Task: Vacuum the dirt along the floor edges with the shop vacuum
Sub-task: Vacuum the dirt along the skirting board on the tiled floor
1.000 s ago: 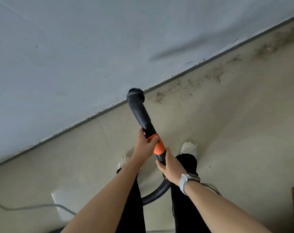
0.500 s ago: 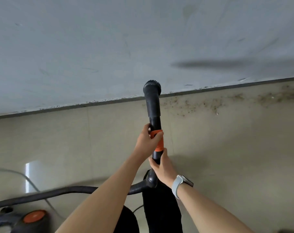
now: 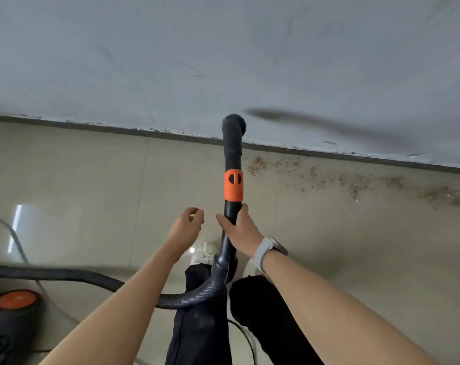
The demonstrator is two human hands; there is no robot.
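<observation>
No brand or writing can be read on the vacuum wand [image 3: 233,164] or its orange collar [image 3: 233,185]. The right hand [image 3: 240,230] grips the wand just below the collar. The left hand [image 3: 186,225] is beside it, fingers loosely curled, holding nothing. The nozzle [image 3: 234,125] points at the wall base, and dirt [image 3: 329,177] lies to its right. The shop vacuum [image 3: 10,312] stands at lower left.
</observation>
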